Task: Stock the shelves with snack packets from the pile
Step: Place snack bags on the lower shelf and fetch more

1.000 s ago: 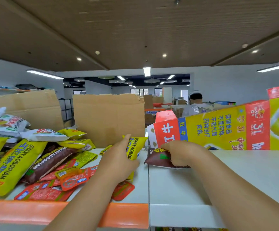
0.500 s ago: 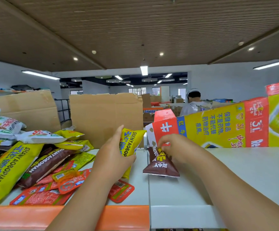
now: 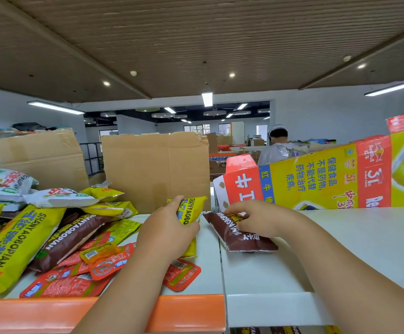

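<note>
My left hand [image 3: 169,231] grips a yellow snack packet [image 3: 191,209], holding it nearly upright on the white shelf top [image 3: 340,249] beside the seam. My right hand [image 3: 258,219] holds a brown snack packet [image 3: 232,235] that lies flat on the shelf just right of the seam, fingers curled over its upper half. To the left spreads the pile of packets [image 3: 51,237]: long yellow and brown ones, white bags, and small red sachets.
Two cardboard sheets [image 3: 155,169] stand behind the pile. A yellow and red carton [image 3: 316,177] lies along the back right of the shelf. An orange shelf edge [image 3: 184,312] runs along the front. A person [image 3: 278,145] stands far behind.
The brown packet has gone from hanging under my right hand to lying flat on the shelf. My left hand raised the yellow packet and holds it more upright.
</note>
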`<state>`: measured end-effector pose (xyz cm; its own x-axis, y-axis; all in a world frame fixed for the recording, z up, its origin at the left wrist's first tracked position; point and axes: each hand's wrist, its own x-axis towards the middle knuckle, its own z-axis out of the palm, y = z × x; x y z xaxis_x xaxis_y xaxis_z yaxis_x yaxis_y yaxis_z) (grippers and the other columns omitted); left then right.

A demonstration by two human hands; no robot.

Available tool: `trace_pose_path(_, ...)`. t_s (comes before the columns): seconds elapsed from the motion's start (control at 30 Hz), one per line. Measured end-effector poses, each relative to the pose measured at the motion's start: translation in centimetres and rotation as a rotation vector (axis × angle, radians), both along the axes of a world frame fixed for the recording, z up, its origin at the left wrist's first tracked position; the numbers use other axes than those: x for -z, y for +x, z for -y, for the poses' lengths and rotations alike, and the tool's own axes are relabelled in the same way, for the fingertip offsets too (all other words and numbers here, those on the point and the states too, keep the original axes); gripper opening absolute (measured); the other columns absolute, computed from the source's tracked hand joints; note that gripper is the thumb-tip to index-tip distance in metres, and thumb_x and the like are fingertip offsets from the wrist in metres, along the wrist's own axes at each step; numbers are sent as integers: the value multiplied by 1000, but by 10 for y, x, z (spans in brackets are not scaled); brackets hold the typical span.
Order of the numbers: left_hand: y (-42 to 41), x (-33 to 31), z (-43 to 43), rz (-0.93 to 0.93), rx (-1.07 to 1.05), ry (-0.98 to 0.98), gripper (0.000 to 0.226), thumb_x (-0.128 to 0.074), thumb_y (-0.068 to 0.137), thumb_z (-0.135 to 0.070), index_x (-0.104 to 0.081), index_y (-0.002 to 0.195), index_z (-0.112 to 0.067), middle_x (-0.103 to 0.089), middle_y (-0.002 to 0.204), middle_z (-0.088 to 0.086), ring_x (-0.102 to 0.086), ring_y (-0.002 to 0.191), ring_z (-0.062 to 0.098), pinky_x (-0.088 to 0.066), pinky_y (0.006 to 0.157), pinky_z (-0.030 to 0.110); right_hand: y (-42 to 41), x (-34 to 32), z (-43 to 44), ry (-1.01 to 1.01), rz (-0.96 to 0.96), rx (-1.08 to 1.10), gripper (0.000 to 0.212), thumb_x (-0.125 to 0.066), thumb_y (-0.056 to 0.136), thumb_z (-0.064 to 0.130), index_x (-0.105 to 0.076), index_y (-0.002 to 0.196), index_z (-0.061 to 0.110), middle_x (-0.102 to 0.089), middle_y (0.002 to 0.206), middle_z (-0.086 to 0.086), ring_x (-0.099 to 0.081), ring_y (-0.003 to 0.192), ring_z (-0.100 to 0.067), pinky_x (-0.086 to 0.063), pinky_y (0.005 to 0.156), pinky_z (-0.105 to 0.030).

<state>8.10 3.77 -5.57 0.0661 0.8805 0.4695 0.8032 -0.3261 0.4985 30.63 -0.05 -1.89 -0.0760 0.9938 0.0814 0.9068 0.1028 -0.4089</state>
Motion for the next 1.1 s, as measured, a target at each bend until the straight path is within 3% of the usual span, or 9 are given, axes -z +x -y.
trace_pose_path(0.13, 0, -1, 0, 3, -14, -15, 74, -67, 82, -53, -38, 149, -45, -66, 122, -7, -61, 109, 22, -51, 82, 33, 0, 3, -2, -7, 37, 128, 74, -73, 81, 58, -47, 147, 36, -54, 144, 10, -55, 123, -17, -47, 100, -32)
trace_pose_path(0.23, -1, -2, 1, 22, -41, 8, 70, -67, 83, -51, -41, 147, -44, -66, 120, -4, -61, 107, 25, -46, 76, 33, -4, -1, 1, 38, 128, 51, 47, -68, 87, 22, -62, 130, 41, -66, 122, 10, -63, 99, -17, -55, 85, -31)
trace_pose_path(0.3, -2, -3, 1, 37, -71, 21, 69, -66, 84, -51, -41, 147, -42, -66, 122, -3, -61, 109, 26, -43, 75, 33, -6, -6, 2, 77, 173, 11, 65, -48, 82, -6, -71, 101, 51, -67, 120, 13, -63, 98, -19, -55, 80, -28)
trace_pose_path(0.4, -3, -6, 3, 42, -84, 24, 67, -67, 86, -49, -41, 147, -41, -65, 123, -2, -60, 110, 27, -42, 74, 33, -7, -4, -6, 182, 188, 33, 57, -48, 81, -4, -68, 73, 49, -68, 121, 9, -65, 104, -23, -56, 86, -37)
trace_pose_path(0.53, -1, -4, 3, 6, -60, -20, 64, -65, 86, -48, -42, 145, -44, -66, 121, -3, -60, 107, 25, -45, 75, 33, -8, 0, 7, 193, 102, 36, 7, -64, 92, 37, -69, 96, 34, -68, 116, 12, -63, 100, -15, -55, 87, -34)
trace_pose_path(0.63, -1, 0, -2, -112, -33, -115, 68, -59, 86, -50, -37, 151, -44, -61, 135, -2, -57, 120, 25, -50, 92, 36, -11, -3, 16, 53, 87, 7, 33, -67, 87, 56, -63, 116, 39, -62, 125, 9, -58, 107, -15, -51, 91, -32)
trace_pose_path(0.73, 6, 2, 1, -279, -13, -167, 74, -51, 95, -46, -17, 161, -38, -28, 164, 3, -36, 144, 31, -40, 109, 40, -20, 1, 11, -41, 302, -20, 49, -52, 98, 40, -44, 146, 34, -49, 147, 1, -50, 126, -24, -45, 97, -34)
trace_pose_path(0.83, 12, 2, 4, -367, 47, -96, 75, -48, 100, -36, -6, 161, -40, -1, 170, -4, -21, 150, 32, -33, 116, 43, -30, 7, 6, -114, 398, -28, 49, -36, 103, 33, -35, 151, 22, -41, 151, -9, -45, 132, -32, -42, 102, -42)
trace_pose_path(1.1, 19, 5, -5, -596, 57, -240, 83, -49, 90, -56, -9, 161, -41, -4, 170, -9, -24, 150, 33, -33, 116, 45, -38, 15, 12, -146, 538, -26, 83, -44, 92, 58, -4, 161, 34, -1, 169, -4, -28, 148, -34, -36, 111, -49)
